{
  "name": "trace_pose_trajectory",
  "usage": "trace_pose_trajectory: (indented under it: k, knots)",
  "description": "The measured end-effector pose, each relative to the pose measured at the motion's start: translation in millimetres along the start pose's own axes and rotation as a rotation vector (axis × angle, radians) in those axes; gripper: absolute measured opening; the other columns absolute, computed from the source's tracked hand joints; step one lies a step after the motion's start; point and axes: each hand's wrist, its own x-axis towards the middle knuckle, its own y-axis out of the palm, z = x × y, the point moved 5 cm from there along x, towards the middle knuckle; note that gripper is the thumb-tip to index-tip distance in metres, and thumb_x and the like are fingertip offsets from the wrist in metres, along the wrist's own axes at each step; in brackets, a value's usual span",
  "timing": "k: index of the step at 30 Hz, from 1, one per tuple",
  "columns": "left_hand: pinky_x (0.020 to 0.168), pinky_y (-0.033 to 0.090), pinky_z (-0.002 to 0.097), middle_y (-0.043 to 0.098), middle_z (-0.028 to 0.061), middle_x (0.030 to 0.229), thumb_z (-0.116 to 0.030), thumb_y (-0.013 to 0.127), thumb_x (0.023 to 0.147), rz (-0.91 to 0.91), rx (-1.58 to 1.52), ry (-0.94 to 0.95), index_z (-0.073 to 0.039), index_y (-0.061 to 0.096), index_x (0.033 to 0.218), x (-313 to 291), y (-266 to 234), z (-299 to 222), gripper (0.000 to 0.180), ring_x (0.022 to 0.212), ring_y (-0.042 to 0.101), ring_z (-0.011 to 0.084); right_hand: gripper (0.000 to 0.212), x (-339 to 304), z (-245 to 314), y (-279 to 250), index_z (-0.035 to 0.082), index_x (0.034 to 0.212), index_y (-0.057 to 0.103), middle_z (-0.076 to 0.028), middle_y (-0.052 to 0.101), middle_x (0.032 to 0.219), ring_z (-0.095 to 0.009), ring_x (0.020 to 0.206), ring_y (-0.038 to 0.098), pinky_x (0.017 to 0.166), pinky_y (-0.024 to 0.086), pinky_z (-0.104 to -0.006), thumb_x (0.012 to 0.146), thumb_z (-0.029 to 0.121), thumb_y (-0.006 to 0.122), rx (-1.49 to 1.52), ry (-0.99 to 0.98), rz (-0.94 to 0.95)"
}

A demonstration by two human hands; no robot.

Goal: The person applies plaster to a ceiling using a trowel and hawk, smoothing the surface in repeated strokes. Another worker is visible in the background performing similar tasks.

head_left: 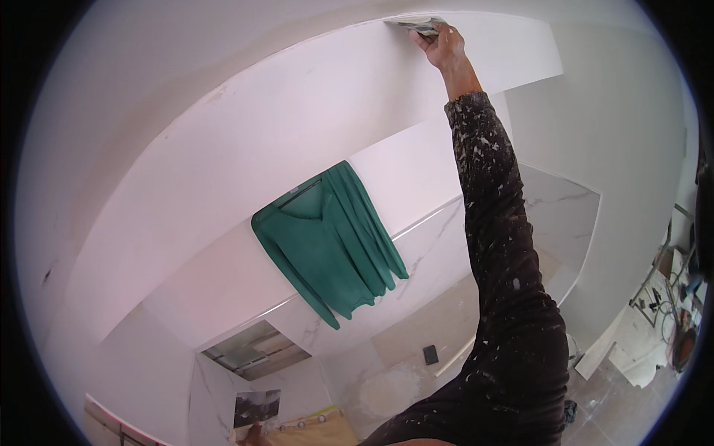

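My right arm, in a dark sleeve spotted with white, stretches up to the top of the white wall. My right hand (444, 46) is closed round a putty knife (421, 27), its flat, smeared blade against the line where the wall meets the ceiling. Low at the left, only a small part of my left hand (255, 437) shows. It is closed at the lower edge of a broad metal blade (257, 407), grey and shiny with white smears. The grip itself is mostly cut off by the picture's edge.
A green long-sleeved top (323, 238) hangs on the white wall below the raised band. Marbled panels (561, 204) line the lower wall. A small black box (431, 354) and a yellow item with rings (312, 430) lie below. Boards and cables (647, 327) clutter the right.
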Motion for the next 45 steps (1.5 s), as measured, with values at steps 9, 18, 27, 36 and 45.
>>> trace_pose_trajectory:
  k: [9,18,27,36,45]
  knots:
    - [0.094,0.041,0.0351,0.063,0.0083,0.113,0.001,0.066,0.078,-0.045,-0.154,-0.169,0.004,0.064,0.11,-8,40,-41,0.033,0.102,0.055,0.0222,0.032,31,6,14,-0.013,0.122,0.041,-0.028,0.054,0.122,-0.04,0.112,0.058,0.096,0.056,-0.0497,0.101,0.01,0.04,-0.03,0.08,0.048]
    - [0.089,0.042,0.0348,0.063,0.0066,0.109,-0.002,0.066,0.08,-0.039,-0.129,-0.204,0.003,0.065,0.108,5,39,-31,0.028,0.099,0.056,0.0198,0.037,40,90,34,-0.017,0.106,0.048,-0.033,0.059,0.11,-0.047,0.102,0.06,0.091,0.058,-0.0543,0.104,0.02,0.041,0.072,0.182,0.01]
    - [0.091,0.042,0.0352,0.062,0.0074,0.112,-0.002,0.067,0.081,0.001,-0.183,-0.192,0.001,0.065,0.109,13,39,-9,0.028,0.102,0.054,0.0206,0.027,-16,47,9,-0.013,0.119,0.042,-0.026,0.055,0.116,-0.04,0.102,0.062,0.088,0.062,-0.0494,0.098,0.004,0.037,-0.041,0.021,-0.032]
    - [0.094,0.041,0.0361,0.061,0.0083,0.114,-0.003,0.066,0.084,0.041,-0.226,-0.159,-0.001,0.064,0.11,6,24,5,0.026,0.105,0.053,0.0214,0.03,23,45,34,-0.013,0.115,0.047,-0.025,0.059,0.112,-0.036,0.101,0.064,0.09,0.06,-0.046,0.1,0.013,0.048,-0.431,-0.025,0.125]
    - [0.088,0.047,0.0386,0.066,0.0091,0.107,-0.005,0.066,0.087,0.021,0.213,0.102,-0.002,0.066,0.106,18,1,14,0.019,0.1,0.06,0.023,0.031,-48,124,16,-0.011,0.119,0.05,-0.02,0.061,0.113,-0.03,0.097,0.067,0.08,0.064,-0.0454,0.098,0.011,0.05,-0.231,-0.547,0.041]
